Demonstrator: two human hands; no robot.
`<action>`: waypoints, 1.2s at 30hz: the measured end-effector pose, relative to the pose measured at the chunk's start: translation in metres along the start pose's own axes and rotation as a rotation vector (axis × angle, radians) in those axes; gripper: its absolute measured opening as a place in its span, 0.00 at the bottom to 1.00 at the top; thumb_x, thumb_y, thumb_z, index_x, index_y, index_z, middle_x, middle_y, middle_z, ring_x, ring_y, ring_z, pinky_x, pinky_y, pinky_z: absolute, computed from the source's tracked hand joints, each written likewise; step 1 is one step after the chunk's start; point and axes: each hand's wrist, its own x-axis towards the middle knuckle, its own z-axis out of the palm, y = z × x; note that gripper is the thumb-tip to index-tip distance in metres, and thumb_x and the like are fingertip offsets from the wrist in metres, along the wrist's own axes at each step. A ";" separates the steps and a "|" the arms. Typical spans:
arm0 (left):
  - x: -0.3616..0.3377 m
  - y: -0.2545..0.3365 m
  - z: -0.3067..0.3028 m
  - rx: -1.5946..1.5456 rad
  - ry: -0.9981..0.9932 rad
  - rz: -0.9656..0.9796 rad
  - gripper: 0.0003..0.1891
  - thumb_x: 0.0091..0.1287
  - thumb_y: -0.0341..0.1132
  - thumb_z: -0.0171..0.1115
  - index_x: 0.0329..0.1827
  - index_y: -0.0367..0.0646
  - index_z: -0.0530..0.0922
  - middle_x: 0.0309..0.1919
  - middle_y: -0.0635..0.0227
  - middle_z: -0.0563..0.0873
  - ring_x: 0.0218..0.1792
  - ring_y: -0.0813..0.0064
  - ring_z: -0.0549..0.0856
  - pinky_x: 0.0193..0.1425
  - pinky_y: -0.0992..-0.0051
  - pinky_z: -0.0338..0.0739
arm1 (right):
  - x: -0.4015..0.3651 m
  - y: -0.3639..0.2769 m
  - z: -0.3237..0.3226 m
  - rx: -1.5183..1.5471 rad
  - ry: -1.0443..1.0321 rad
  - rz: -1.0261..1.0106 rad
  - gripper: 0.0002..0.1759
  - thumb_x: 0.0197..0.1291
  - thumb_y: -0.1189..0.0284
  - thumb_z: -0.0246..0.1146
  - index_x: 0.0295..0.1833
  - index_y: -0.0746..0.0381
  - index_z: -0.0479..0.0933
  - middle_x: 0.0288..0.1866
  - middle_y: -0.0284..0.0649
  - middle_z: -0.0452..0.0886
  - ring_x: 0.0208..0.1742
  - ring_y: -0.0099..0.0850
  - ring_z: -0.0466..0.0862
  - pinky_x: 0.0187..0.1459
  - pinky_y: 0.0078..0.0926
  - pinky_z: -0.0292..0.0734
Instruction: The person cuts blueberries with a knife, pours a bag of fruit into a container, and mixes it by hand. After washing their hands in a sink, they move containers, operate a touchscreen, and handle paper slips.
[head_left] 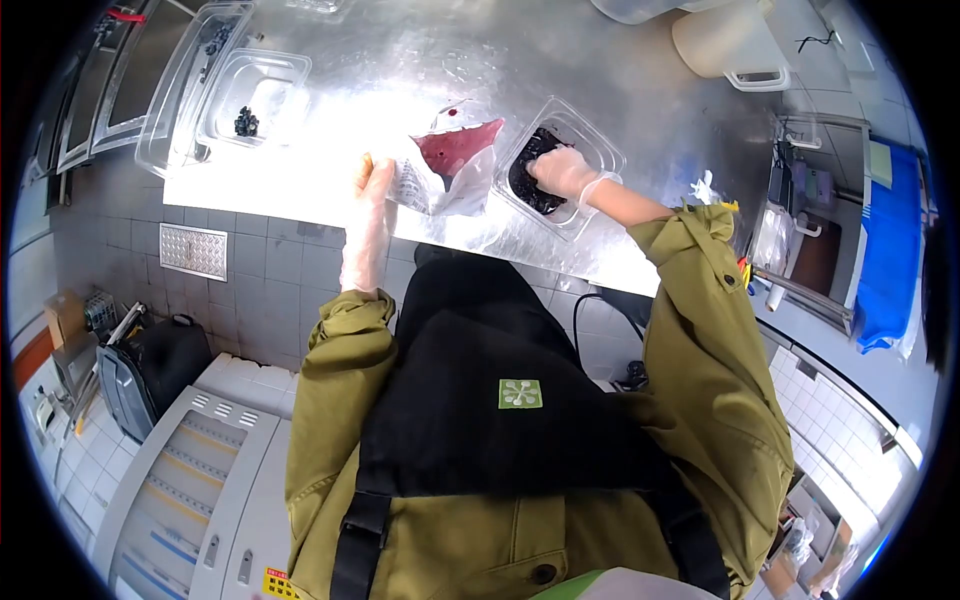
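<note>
My left hand (373, 178), in a clear glove, is closed at the left edge of a white plastic bag (440, 192) and appears to pinch it. The bag gapes open, its inside stained reddish pink. My right hand (562, 172), also gloved, reaches into a clear plastic container (580, 222) to the right of the bag. Its fingers are curled down into a glossy, dark purple, fruit-like mass (540, 192). The fingertips are hidden, so what they hold cannot be made out. A small dark red bit (452, 112) lies just behind the bag.
At the left of the metal table (370, 60) stands a clear container (265, 70) with a small dark cluster (246, 122) in it. A larger clear tray (160, 130) with dark fruit is beside it. A white jug (730, 45) stands at the back right.
</note>
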 end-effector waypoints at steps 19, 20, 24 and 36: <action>0.002 0.000 -0.012 0.134 0.032 -0.006 0.12 0.65 0.32 0.55 0.50 0.38 0.75 0.39 0.73 0.79 0.39 0.85 0.74 0.45 0.83 0.67 | -0.012 0.008 -0.001 0.166 -0.016 0.209 0.12 0.52 0.71 0.56 0.43 0.59 0.78 0.35 0.44 0.81 0.41 0.41 0.82 0.42 0.34 0.77; 0.002 0.000 -0.012 0.142 0.034 -0.007 0.12 0.65 0.32 0.55 0.50 0.38 0.75 0.39 0.73 0.79 0.39 0.85 0.74 0.45 0.83 0.67 | -0.020 0.007 -0.016 0.202 -0.055 0.217 0.13 0.52 0.70 0.57 0.44 0.59 0.78 0.39 0.44 0.81 0.44 0.41 0.81 0.43 0.33 0.77; 0.002 -0.001 -0.014 0.163 0.052 -0.005 0.12 0.65 0.33 0.55 0.50 0.38 0.75 0.38 0.74 0.79 0.39 0.86 0.74 0.45 0.83 0.67 | -0.031 -0.003 -0.006 0.058 0.209 0.081 0.28 0.52 0.67 0.58 0.61 0.55 0.67 0.63 0.46 0.67 0.62 0.44 0.69 0.51 0.36 0.73; 0.003 -0.002 -0.013 0.119 0.082 -0.001 0.10 0.64 0.32 0.56 0.46 0.41 0.76 0.37 0.74 0.80 0.37 0.85 0.76 0.42 0.83 0.69 | -0.001 -0.029 0.002 0.028 0.070 -0.148 0.20 0.52 0.70 0.57 0.53 0.48 0.73 0.50 0.42 0.75 0.40 0.37 0.80 0.35 0.30 0.78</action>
